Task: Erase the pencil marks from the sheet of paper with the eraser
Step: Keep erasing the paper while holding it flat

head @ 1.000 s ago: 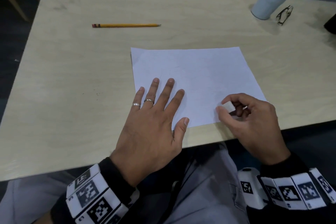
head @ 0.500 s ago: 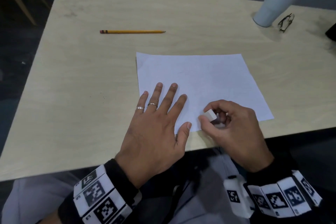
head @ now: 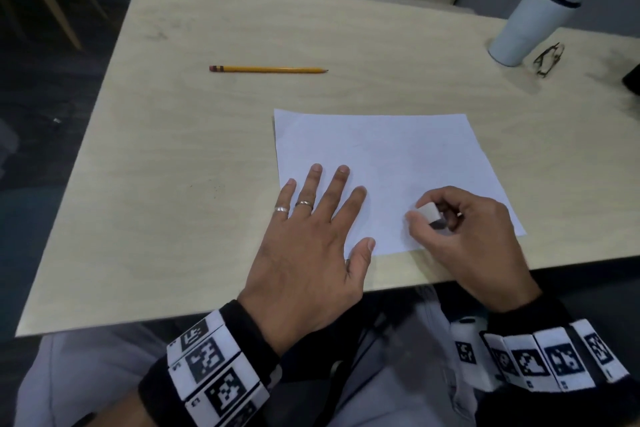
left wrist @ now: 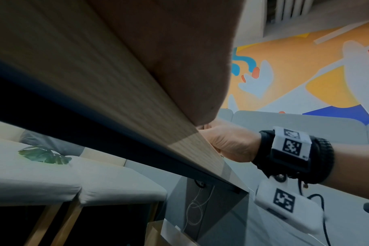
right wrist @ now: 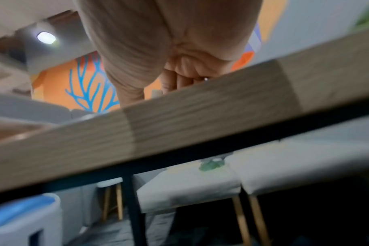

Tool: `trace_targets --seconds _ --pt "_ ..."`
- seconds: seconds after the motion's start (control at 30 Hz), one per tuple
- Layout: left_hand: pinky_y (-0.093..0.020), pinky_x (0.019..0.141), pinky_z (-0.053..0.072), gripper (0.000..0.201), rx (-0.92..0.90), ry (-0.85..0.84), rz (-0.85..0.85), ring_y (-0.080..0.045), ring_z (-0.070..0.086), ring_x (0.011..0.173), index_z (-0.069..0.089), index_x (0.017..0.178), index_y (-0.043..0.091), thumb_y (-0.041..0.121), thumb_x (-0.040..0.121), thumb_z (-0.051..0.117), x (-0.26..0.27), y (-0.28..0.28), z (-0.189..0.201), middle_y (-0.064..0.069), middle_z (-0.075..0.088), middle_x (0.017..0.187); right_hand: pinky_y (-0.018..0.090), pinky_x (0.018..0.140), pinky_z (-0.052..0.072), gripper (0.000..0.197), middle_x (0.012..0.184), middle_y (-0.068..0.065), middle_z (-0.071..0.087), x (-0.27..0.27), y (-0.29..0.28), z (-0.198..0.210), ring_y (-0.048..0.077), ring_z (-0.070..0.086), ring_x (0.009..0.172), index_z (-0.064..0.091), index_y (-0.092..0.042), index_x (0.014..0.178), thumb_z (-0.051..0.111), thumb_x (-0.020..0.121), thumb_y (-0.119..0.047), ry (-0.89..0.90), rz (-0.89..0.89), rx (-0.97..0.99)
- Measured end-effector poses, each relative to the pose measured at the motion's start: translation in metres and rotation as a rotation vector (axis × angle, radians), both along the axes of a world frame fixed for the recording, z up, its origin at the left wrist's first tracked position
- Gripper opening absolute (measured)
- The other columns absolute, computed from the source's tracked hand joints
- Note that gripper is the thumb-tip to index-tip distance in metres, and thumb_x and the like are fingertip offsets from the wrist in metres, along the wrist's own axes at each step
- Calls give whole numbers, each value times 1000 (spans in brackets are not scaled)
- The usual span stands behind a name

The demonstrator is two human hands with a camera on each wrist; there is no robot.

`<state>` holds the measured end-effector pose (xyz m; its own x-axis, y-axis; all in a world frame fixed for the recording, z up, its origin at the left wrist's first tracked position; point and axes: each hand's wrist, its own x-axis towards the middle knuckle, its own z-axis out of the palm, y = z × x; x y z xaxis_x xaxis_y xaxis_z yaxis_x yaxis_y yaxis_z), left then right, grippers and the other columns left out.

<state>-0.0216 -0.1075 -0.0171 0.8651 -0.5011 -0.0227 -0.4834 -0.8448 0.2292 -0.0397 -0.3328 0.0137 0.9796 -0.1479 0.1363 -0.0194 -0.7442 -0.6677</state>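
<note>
A white sheet of paper (head: 381, 156) lies on the light wooden table (head: 173, 166); any pencil marks on it are too faint to make out. My left hand (head: 311, 229) lies flat with fingers spread, pressing the sheet's near left corner. My right hand (head: 460, 232) pinches a small white eraser (head: 428, 212) between thumb and fingers over the sheet's near edge. Both wrist views look up from below the table edge (right wrist: 179, 116); the right hand (right wrist: 179, 69) shows curled fingers, and the eraser is hidden there.
A yellow pencil (head: 268, 69) lies far left of the sheet. A white tumbler (head: 530, 24) and folded glasses (head: 549, 61) stand at the far right corner. A dark object (head: 632, 80) sits at the right edge. Cushioned seats stand beyond the table.
My right hand with the eraser slid left along the sheet's near edge, then back a little to the right. My left hand has stayed pressed on the paper.
</note>
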Motion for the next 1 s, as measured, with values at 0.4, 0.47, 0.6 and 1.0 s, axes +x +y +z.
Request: trace_targets --seconds 0.4,0.47,0.6,1.0 --pt "-51 131 2 70 -13 9 -5 -24 -14 162 13 169 28 60 106 15 0 0 0 1 -8 177 11 61 39 11 66 -26 59 5 13 3 5 59 61 75 -28 84 85 87 -24 -16 28 -34" --pt "-50 131 0 70 -16 9 -5 -22 -16 162 11 169 29 60 106 14 0 0 0 2 -10 176 12 62 40 10 68 -24 59 3 24 1 5 60 61 74 -29 85 84 87 -26 -4 88 -34" --pt "-51 131 2 70 -18 10 -5 -23 -12 163 15 169 29 60 106 16 0 0 0 2 -5 177 13 61 43 12 64 -22 61 10 1 -9 4 61 59 75 -26 84 85 89 -20 -17 -24 39" --pt "-50 131 3 68 -9 -2 -14 -20 -17 161 12 169 30 60 108 13 0 2 -1 4 -10 176 22 53 48 8 80 25 64 12 -20 -13 11 60 60 73 -13 104 68 102 -19 -71 -97 519"
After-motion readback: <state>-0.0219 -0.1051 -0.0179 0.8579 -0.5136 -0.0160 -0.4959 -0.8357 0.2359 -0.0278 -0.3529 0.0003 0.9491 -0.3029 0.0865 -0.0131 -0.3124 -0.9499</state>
